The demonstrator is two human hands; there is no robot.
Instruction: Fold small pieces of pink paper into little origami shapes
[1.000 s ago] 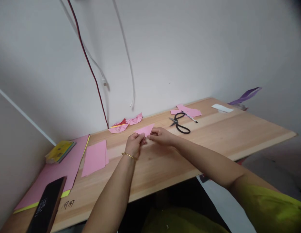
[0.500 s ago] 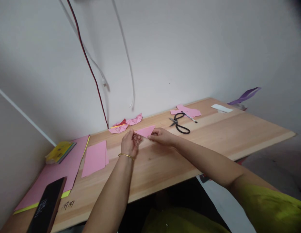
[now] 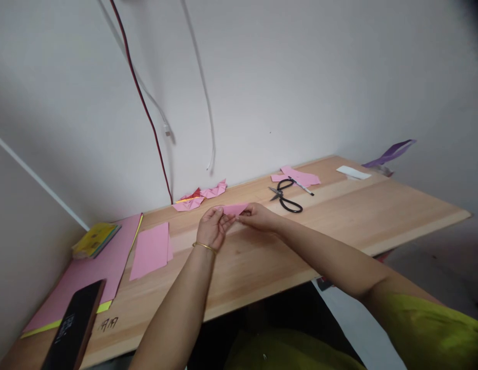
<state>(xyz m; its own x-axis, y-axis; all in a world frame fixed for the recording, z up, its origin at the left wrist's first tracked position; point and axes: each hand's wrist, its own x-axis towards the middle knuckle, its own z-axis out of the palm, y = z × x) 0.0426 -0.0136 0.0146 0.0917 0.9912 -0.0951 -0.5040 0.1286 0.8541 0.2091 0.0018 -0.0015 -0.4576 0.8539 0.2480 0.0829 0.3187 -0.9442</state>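
Observation:
A folded piece of pink paper [image 3: 234, 209] is held between my two hands, just above the wooden table [image 3: 246, 267]. My left hand [image 3: 214, 224], below a gold bracelet-ringed wrist, grips its left side with thumb and fingers. On the other side, my right hand [image 3: 257, 218] pinches the right end and lower edge. Fingers cover parts of the paper, so its full outline is hidden. Behind my hands, near the wall, lie several folded pink paper pieces [image 3: 188, 204], with a red one [image 3: 194, 193] among them.
Black-handled scissors [image 3: 284, 198] lie open to the right, beside a pen [image 3: 301, 186] and pink scraps [image 3: 300, 176]. Pink sheets [image 3: 150, 252] are on the left, near a yellow pack [image 3: 94, 239] and a dark phone-like device [image 3: 74, 326]. A white strip [image 3: 353, 172] sits far right.
My left hand has shifted right, closer to my right hand, and covers more of the pink paper. The paper's visible part has become a narrower shape.

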